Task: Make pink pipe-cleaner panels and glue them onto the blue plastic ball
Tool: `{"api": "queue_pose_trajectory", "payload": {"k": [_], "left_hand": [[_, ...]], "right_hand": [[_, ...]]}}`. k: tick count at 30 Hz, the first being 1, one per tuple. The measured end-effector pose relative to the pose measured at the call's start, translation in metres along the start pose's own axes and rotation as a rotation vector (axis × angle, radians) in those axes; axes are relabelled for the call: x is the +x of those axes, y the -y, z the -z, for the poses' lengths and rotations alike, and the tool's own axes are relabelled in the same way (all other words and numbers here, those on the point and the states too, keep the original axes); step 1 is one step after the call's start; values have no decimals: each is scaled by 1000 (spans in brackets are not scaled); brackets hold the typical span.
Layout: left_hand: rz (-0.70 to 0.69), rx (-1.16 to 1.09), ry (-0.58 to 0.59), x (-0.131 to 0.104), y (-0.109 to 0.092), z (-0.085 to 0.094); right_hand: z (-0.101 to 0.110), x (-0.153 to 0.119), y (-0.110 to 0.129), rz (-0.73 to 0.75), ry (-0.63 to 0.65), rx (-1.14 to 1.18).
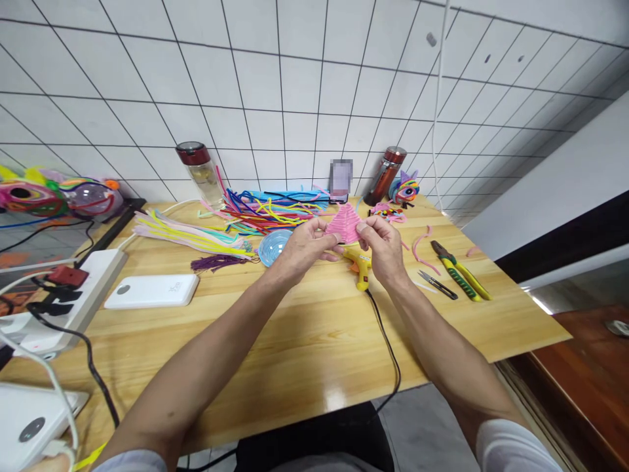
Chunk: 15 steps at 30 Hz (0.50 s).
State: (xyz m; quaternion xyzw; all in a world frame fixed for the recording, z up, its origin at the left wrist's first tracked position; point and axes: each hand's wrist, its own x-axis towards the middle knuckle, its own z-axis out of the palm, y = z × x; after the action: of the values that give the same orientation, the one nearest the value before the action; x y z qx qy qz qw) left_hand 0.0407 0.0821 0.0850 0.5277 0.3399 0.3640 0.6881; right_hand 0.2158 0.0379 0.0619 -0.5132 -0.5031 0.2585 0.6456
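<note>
A pink cone-like piece with ridged rows, apparently of pipe cleaners (344, 224), is held up over the table between my two hands. My left hand (312, 244) pinches its lower left edge between thumb and fingers. On its lower right edge, my right hand (382, 244) is closed with thumb and forefinger. Just below lies a yellow hot glue gun (362, 267), its nozzle end partly behind my hands. A clear bluish bowl (269, 248) stands beside my left wrist.
Bundles of coloured pipe cleaners (275, 208) lie at the back, near a glass bottle (200, 174), a phone (340, 178) and a red-brown flask (386, 176). To the right are thread snips (439, 286) and pliers (462, 272). A power bank (152, 291) and power strip (73, 305) sit left.
</note>
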Motion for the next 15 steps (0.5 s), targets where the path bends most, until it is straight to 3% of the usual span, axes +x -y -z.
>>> {"api": "queue_pose_trajectory", "payload": {"k": [15], "left_hand": [[-51,-121,40,4,12,0]], "right_hand": [[-7,-4,-1,29,36,31]]}}
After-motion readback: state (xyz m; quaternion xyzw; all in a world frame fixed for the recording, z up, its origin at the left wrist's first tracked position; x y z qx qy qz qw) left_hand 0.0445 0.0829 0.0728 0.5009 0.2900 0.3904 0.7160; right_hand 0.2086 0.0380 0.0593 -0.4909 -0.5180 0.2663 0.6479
